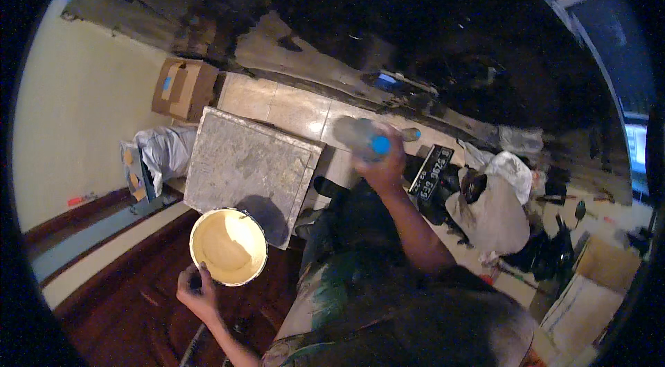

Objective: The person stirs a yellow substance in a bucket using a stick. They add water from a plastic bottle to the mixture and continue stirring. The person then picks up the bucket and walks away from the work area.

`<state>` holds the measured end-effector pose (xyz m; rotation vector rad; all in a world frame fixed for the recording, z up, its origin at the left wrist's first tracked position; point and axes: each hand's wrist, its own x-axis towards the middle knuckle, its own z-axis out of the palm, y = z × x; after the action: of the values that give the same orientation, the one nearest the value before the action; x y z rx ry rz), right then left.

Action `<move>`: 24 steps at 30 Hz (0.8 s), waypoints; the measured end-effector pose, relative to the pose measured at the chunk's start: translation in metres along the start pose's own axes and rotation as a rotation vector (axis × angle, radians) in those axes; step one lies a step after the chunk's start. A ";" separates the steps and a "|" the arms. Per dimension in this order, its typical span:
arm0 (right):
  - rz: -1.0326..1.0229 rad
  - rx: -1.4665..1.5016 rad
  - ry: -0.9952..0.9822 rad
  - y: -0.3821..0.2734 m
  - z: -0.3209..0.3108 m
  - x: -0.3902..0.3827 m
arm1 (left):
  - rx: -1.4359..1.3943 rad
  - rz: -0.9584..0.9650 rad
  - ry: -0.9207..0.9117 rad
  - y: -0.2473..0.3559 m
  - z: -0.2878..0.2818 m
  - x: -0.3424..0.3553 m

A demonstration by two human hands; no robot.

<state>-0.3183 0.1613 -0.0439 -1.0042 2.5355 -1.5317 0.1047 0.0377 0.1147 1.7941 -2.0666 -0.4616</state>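
My left hand [197, 292] grips the near left rim of a round bucket [262, 246]. Pale yellow coats the inside of the bucket, and something cream-coloured lies in the bottom, perhaps paint. The bucket is held up at the near edge of a grey, worn slab-like top [242, 166] and casts a shadow on it. Farther right, my right hand [384, 167] is closed around a clear plastic bottle [352, 133] with a blue cap. The bottle is tilted and blurred, and its contents cannot be made out. Paint-like stains mark my clothes.
A cardboard box [185, 90] stands by the left wall, with a grey cloth [165, 149] nearer. A small bottle [411, 135] lies on the tiles. To the right are a black number plate [431, 174], a pale sack [488, 211] and cardboard [592, 284]. Dark red fabric [131, 291] spreads at lower left.
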 end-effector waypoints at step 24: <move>0.512 -0.581 -0.012 0.659 0.200 -0.131 | 0.180 -0.692 0.303 -0.117 0.005 -0.097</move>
<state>-0.4882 0.2797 -0.7138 -0.3047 2.9653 -0.6739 0.2159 0.1173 0.0493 2.4930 -1.2843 -0.1561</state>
